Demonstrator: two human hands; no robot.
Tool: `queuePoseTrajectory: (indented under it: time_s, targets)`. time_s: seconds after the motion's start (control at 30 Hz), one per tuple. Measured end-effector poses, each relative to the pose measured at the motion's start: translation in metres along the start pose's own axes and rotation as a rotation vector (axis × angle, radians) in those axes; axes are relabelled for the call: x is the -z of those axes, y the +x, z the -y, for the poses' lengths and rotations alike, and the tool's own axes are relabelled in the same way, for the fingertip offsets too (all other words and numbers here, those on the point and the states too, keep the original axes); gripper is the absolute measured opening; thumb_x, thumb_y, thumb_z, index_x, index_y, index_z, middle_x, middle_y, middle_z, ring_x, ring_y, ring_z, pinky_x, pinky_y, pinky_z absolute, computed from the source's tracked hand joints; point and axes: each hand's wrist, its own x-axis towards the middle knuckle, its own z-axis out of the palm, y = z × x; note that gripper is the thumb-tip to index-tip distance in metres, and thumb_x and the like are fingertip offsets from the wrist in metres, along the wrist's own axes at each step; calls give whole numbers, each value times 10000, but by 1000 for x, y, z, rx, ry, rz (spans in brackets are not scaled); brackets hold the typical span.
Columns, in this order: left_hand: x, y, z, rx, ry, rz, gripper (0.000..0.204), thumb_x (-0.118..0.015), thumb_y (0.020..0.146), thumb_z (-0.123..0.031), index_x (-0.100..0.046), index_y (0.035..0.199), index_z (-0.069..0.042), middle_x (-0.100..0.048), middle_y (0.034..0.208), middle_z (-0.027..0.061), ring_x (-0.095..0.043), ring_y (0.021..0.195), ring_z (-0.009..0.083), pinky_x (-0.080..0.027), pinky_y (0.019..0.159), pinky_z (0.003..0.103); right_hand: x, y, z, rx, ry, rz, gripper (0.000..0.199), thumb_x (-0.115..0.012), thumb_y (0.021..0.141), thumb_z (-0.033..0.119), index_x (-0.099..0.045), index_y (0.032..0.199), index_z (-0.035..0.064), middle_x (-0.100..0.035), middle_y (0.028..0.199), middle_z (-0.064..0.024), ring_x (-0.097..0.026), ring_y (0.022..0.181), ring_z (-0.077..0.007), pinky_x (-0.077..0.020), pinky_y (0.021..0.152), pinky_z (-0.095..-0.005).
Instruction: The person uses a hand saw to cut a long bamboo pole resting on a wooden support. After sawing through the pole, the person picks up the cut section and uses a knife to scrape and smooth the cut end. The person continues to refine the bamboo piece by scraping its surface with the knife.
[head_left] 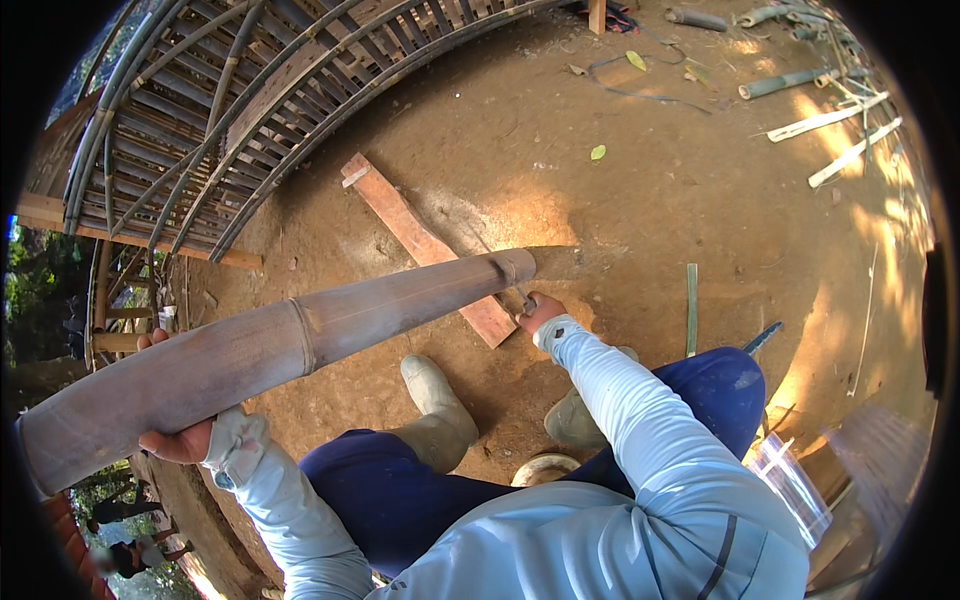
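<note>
Bamboo tube (240,345), brown, thick, ringed by a node; the item in work. Head view: slants across the person's front, wide end at left, narrower end over the board (395,207). Contact with board: cannot tell.

Left hand (185,442): spread wide, holding the tube from beneath near its wide end, thumb on the near side, fingertips past the far side. Right hand (543,310): narrow, clasped on a tool (526,302) beside the narrower end; tool largely hidden, kind uncertain.

Board: reddish, flat on the ground (620,210), running obliquely ahead of the boots (440,405).

Also on the ground: bamboo pieces (780,83) toward the far right corner; green strip (691,310), right of the right hand. Slatted rack (190,130), far left corner.

Condition, as judged: tube seemingly whole, both ends already cut; no lengthwise split made out. Shaping, if any, looks little advanced; most of the surface appears unworked.
</note>
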Motion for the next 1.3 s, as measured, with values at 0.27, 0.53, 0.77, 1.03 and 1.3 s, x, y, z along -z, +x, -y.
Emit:
queuePoseTrajectory:
  time_s: [0.27,0.53,0.77,1.03,1.3]
  targets:
    - [21,-1,-9,-22,-15,-171,960,-649,754,-535,-272,1403,63,-341,1429,250,-331,1336,373,-241,1117,510,-10,10,-15,-81,-33,-37,472,-726,725,259,-598,1108,16,-666,1011,-169,-637,956,-329,-497,841,-373]
    - [17,-6,-9,-81,41,-289,869,-610,804,-506,-291,1411,27,-324,1439,265,-322,1333,398,-219,1115,518,5,-4,-4,-14,-24,131,524,-722,716,243,-590,1175,29,-649,1105,-177,-617,1051,-322,-486,908,-375]
    - [13,-2,-3,-45,72,-205,913,-588,812,-555,-258,1416,44,-311,1441,278,-327,1332,411,-242,1113,539,6,1,-6,40,-83,40,483,-715,732,199,-594,1173,42,-654,1072,-187,-625,1016,-332,-488,889,-384]
    - [-8,-6,-3,19,93,-124,963,-601,791,-572,-228,1424,50,-352,1425,242,-357,1322,394,-274,1106,539,10,-5,-1,-94,-78,36,482,-714,740,206,-580,1165,22,-662,1053,-178,-628,1014,-321,-494,879,-388]
    - [-7,-6,-2,-4,135,-139,974,-629,766,-556,-248,1402,76,-385,1386,269,-380,1306,387,-293,1097,533,3,6,-11,-51,-81,-3,466,-701,739,213,-590,1156,39,-661,1060,-173,-629,997,-339,-496,856,-375]
